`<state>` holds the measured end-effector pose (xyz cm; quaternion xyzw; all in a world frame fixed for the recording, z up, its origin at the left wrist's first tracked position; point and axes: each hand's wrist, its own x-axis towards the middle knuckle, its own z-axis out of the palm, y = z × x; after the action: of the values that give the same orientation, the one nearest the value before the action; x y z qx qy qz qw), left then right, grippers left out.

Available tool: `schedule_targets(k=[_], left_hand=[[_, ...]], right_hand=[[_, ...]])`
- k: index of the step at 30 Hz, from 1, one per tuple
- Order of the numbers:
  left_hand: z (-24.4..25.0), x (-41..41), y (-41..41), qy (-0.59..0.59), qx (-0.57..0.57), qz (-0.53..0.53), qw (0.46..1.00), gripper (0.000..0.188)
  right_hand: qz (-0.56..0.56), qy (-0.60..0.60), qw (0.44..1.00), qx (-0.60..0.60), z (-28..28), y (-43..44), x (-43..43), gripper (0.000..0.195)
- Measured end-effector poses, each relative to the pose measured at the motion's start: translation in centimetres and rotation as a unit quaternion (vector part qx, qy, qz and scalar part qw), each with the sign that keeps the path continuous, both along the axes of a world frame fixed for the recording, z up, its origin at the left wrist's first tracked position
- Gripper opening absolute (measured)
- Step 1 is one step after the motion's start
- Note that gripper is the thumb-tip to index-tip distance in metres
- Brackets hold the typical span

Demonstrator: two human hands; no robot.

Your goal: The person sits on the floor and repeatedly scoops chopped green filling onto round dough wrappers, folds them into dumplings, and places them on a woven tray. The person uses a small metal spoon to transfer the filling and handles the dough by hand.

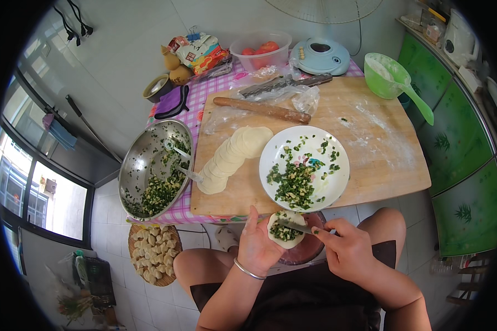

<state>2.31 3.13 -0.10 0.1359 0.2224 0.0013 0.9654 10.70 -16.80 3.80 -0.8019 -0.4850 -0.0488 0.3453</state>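
Note:
A round dough wrapper [288, 244] topped with chopped green filling [282, 231] rests on the fingers of my left hand [254, 246], just below the table edge. My right hand [348, 246] grips a flat metal utensil [294, 225], whose tip presses on that filling. Beyond both hands, a white plate [335, 186] bears a heap of chopped greens with pale yellow bits. To its left, overlapping dough wrappers [227, 159] lie in a curved row on the wooden board [381, 173].
Left stands a steel bowl [138, 165] of filling with spoons. A rolling pin [261, 109] and plastic bags lie across the board's back. A green scoop [385, 74] holds flour at right. Formed dumplings [155, 252] fill a woven tray low on the left. A reddish basin [304, 248] is beneath my hands.

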Motion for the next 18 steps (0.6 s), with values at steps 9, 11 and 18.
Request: schedule_targets(k=[9, 11, 18], left_hand=[[0.8, -0.5, -0.3, 0.008, 0.032, -0.008, 0.999, 0.088], [1.5, -0.7, -0.5, 0.004, 0.033, -0.016, 0.999, 0.089], [4.7, -0.5, -0.6, -0.028, 0.057, -0.036, 0.997, 0.092]], right_hand=[[-0.006, 0.055, 0.997, 0.058, 1.0, 0.1, -0.2, 0.041], [-0.001, 0.06, 0.996, 0.07, 0.9, 0.1, 0.0, 0.037], [-0.072, 0.038, 0.991, 0.103, 1.7, -0.6, 3.0, 0.034]])
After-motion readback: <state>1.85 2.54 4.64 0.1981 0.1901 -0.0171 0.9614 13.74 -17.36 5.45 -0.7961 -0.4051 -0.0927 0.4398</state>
